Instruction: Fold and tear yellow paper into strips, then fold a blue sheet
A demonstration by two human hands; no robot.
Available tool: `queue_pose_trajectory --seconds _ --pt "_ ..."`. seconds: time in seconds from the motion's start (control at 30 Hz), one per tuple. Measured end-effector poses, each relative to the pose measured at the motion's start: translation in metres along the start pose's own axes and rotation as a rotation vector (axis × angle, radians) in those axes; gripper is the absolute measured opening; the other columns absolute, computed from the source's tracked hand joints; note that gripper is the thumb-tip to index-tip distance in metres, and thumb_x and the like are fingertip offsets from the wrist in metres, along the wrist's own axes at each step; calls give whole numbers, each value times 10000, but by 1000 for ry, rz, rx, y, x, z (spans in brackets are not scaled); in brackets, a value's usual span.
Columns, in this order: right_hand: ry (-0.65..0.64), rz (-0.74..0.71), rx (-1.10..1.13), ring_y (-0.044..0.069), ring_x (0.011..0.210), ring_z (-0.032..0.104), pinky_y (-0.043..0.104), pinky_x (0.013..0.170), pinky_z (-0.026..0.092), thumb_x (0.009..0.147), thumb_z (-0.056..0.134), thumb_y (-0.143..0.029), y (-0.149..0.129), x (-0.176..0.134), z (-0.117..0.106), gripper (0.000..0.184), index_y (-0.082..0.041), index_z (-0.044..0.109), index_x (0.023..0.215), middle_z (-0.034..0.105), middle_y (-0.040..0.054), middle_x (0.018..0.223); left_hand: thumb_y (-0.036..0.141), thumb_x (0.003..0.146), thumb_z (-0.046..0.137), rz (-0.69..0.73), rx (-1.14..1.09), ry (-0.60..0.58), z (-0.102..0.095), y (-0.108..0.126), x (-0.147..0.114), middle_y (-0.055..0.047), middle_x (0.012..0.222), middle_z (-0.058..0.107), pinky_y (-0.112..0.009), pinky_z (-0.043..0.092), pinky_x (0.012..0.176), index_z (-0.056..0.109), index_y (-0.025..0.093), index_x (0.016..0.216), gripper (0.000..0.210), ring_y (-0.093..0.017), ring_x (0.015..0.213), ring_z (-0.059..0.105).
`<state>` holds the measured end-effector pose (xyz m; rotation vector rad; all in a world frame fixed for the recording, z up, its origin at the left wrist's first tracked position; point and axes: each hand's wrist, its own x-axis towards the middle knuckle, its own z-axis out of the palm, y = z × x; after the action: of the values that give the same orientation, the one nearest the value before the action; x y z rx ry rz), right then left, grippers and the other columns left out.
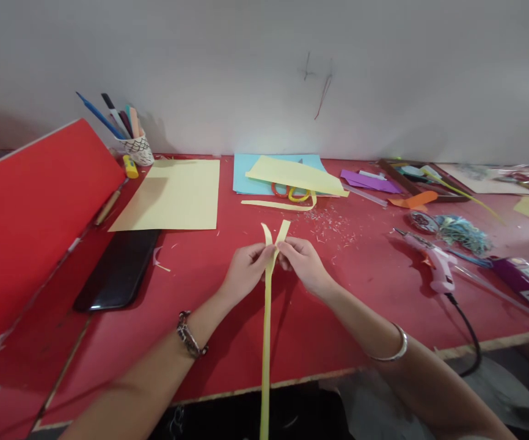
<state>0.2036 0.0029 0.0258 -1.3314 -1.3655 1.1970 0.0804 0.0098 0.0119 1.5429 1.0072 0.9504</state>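
Leaning at left: red board (pixel 30 208), with a black phone (pixel 118 269) just beside its lower edge.
Open room: bare red table (pixel 209 318) around both wrists.
Left hand (pixel 246 269): pinched shut on the yellow paper strip (pixel 267 330).
Strip: between both hands, hanging past the table's front edge.
Right hand (pixel 303 263): pinching the same strip.
Far right: glue gun (pixel 434 263), well apart.

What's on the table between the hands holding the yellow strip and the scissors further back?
In the head view, between the hands pinching the yellow strip and the scissors lie a loose yellow strip and paper scraps on the red table.
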Motion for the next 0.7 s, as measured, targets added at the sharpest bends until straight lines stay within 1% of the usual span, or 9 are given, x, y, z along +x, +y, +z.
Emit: queue_pose_trajectory --seconds 0.2,0.27,0.37,0.43,0.47,0.6,0.7 --pt "-73 -11 -14 45 358 336 201 405 267 705 422 -288 0 0 -2 252 -182 402 477 366 -78 366 370 778 370 32 82 4 1 -1 0 54 470 380 -190 265 438 502 145 548 348 -66 450 331" --pt "-80 -15 -28 44 357 337 202 412 274 709 417 -272 0 0 -2 255 -182 396 471 371 -77 363 363 776 366 35 75 36 1 -1 0 62 455 348 -191 250 425 469 153 525 342 -64 435 306" --pt "-72 -12 -46 42 348 327 202 411 271 705 416 -260 1 0 -1 259 -182 390 460 368 -78 353 377 763 380 34 57 119 0 -1 1 72 446 281 -194 233 411 373 173 483 346 -62 422 279" --pt "-58 -13 -42 42 344 322 203 407 268 701 414 -257 1 0 0 260 -183 386 453 364 -78 348 396 756 392 28 51 142 -1 -1 1 72 445 274 -196 239 411 344 179 476 357 -63 422 288" --pt "-46 -16 -37 43 345 324 204 406 268 700 416 -261 1 1 0 261 -183 387 452 364 -77 350 404 753 396 21 44 126 -1 0 1 70 445 298 -196 254 416 359 178 481 356 -65 425 310" --pt "12 -40 4 49 366 350 204 421 290 705 429 -287 1 1 -1 261 -181 398 468 377 -74 374 406 761 383 -24 5 -24 -1 1 2 34 470 473 -205 345 472 497 159 546 347 -88 458 437" --pt "-10 -23 37 51 369 370 203 417 295 705 439 -316 0 0 -2 278 -182 390 467 392 -68 380 396 779 358 -9 7 -39 0 1 1 20 476 519 -203 370 495 533 152 558 373 -93 469 475"
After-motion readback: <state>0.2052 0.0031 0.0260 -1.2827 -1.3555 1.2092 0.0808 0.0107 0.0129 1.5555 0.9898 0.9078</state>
